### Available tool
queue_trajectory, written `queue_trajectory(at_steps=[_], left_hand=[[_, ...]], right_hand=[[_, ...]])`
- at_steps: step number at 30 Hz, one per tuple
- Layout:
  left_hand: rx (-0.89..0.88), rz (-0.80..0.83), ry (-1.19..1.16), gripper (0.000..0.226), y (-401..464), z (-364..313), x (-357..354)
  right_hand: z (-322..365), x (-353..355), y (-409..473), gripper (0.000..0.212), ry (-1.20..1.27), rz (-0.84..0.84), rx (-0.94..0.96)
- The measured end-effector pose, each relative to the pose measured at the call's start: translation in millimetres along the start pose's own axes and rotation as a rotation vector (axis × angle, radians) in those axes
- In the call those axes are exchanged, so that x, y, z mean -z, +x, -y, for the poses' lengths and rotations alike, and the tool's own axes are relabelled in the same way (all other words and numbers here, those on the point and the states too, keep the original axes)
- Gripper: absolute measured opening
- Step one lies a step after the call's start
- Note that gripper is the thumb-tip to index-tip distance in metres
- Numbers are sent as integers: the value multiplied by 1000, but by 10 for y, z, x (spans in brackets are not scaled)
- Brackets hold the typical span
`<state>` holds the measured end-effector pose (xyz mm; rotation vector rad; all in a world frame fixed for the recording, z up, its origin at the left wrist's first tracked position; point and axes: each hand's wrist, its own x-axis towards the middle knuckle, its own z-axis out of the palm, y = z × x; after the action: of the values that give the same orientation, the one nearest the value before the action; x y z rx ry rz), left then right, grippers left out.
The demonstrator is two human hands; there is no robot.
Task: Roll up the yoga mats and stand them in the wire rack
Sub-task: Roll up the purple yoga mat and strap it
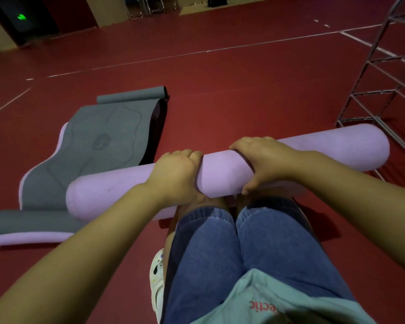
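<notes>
Shirt hem (278,300), red letters "ctic".

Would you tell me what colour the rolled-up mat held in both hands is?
Light purple; the rolled yoga mat shows best in the head view.

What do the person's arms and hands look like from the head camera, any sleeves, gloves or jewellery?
Both arms are bare from the frame edges to the wrists, with no sleeves in view. The left hand and right hand wear no gloves, and no rings, watch or bracelets show. Lower down are blue denim trousers, a pale teal top with red lettering, and a white clog with dark spots.
</notes>
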<state>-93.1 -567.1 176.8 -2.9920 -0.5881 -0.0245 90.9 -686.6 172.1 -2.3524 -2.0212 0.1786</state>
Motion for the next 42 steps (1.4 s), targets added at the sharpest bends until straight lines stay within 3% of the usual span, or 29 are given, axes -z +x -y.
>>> queue_trajectory(at_steps=[8, 18, 24, 30, 38, 42], left_hand=[[-54, -70, 49, 84, -151, -13, 429], [-126, -133, 110, 78, -889, -407, 839], [-40, 231, -8, 82, -784, -355, 428], [-50, 364, -195, 100, -531, -74, 343], [-80, 496, -290, 73, -252, 42, 376], [-34, 529, -431, 54, -202, 118, 349]], right_hand=[[138, 323, -307, 84, 30, -47, -13], [501, 573, -1088, 87, 5, -43, 68], [467, 139, -887, 82, 187, 97, 64], [237, 146, -527, 73, 345, 226, 81], [116, 202, -373, 77, 358, 279, 101], [137, 230, -476, 73, 321, 75, 172]])
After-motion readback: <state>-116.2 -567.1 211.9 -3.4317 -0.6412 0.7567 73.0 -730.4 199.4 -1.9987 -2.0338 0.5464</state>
